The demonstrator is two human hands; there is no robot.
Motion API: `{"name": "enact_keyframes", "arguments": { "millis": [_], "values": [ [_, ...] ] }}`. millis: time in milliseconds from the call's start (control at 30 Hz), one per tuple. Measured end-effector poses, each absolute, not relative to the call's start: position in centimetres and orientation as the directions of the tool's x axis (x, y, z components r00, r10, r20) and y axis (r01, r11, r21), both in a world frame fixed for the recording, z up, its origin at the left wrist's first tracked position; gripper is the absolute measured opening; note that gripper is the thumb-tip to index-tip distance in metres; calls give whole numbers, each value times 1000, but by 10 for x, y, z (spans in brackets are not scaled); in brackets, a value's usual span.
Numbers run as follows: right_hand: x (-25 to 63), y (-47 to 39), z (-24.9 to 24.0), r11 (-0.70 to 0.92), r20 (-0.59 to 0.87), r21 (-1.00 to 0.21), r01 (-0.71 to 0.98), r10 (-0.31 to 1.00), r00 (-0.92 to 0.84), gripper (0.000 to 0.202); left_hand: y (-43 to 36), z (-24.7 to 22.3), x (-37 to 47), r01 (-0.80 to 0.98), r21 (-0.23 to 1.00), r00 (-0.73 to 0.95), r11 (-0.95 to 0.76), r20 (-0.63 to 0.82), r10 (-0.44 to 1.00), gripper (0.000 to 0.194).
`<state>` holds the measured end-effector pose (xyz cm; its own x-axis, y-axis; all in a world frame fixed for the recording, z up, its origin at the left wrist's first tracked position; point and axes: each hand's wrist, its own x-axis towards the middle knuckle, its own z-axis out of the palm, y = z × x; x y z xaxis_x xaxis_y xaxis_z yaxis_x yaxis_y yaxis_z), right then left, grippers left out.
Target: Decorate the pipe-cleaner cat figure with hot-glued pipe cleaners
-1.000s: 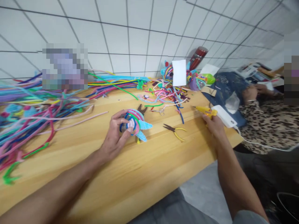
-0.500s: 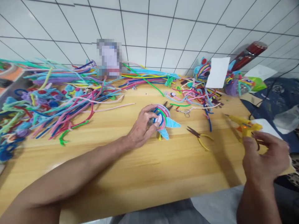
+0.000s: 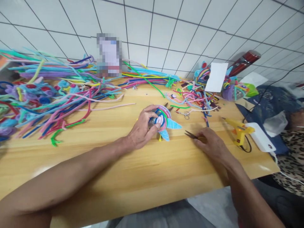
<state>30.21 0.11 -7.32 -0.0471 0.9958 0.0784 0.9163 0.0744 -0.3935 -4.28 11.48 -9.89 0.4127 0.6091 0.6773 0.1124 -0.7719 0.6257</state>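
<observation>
My left hand [image 3: 143, 126] is closed on a round craft piece [image 3: 163, 117] wound with pink, green and blue strands, with light blue pointed fins toward the lower right. To its right, my right hand [image 3: 209, 142] has its fingers closed over the yellow handles of the scissors [image 3: 191, 135], whose dark blades point left on the table. A yellow glue gun [image 3: 238, 129] stands apart from my right hand, beside a white box [image 3: 262, 137]. Behind the craft piece, dark blades of another tool [image 3: 169, 108] show in part.
Colourful pipe cleaners [image 3: 64, 104] heap on the left and along the tiled wall. More scraps [image 3: 190, 95], small silver scissors [image 3: 186, 116], a white card [image 3: 216, 77] and a red cylinder [image 3: 245, 62] lie farther back. At the right edge, a person in leopard print [image 3: 293, 155].
My right hand has let go of the glue gun and moved left onto the scissors. The glue gun now stands by the white box. My left hand keeps its hold, and the view has shifted slightly.
</observation>
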Motion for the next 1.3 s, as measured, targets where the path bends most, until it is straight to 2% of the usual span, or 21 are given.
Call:
{"name": "enact_keyframes", "arguments": {
  "millis": [100,167,267,333,433,567,633,700,767,833,967,1067,1167,1300],
  "values": [
    [300,13,-64,19,56,-390,921,998,3,23,114,-100,-43,130,628,415,-767,668,617,21],
    [299,29,-62,-4,107,-388,922,993,49,26,114,-101,-44,133,628,416,-767,667,618,22],
    [295,64,-66,79,234,-390,917,972,16,25,114,-102,-44,120,633,412,-765,669,618,22],
    [291,89,-72,152,273,-347,926,960,-55,22,115,-102,-44,113,636,414,-763,668,618,21],
    [283,118,-81,193,235,-268,944,963,-130,12,115,-102,-44,119,636,417,-763,665,619,21],
    [276,130,-78,180,188,-269,946,973,-132,13,114,-100,-43,109,623,413,-774,680,606,21],
    [272,123,-66,147,188,-317,937,978,-90,13,114,-100,-42,98,623,410,-776,685,602,20],
    [264,109,-47,125,193,-440,889,980,-43,13,114,-100,-42,98,630,411,-770,679,608,19],
    [249,91,-25,177,225,-588,789,973,-50,15,114,-100,-42,102,636,412,-765,673,614,19],
    [229,75,-6,272,278,-620,736,953,-118,13,113,-100,-42,100,636,409,-765,674,615,19],
    [195,62,14,444,364,-541,714,889,-277,5,114,-99,-44,84,633,426,-770,675,602,21],
    [184,65,15,543,436,-435,718,825,-360,10,114,-98,-45,84,615,439,-784,683,583,23],
    [182,68,15,572,468,-361,737,794,-387,14,114,-98,-45,94,602,433,-793,693,577,26],
    [179,67,13,584,478,-340,737,782,-400,15,114,-99,-44,95,594,433,-799,698,570,25]
  ]
}}
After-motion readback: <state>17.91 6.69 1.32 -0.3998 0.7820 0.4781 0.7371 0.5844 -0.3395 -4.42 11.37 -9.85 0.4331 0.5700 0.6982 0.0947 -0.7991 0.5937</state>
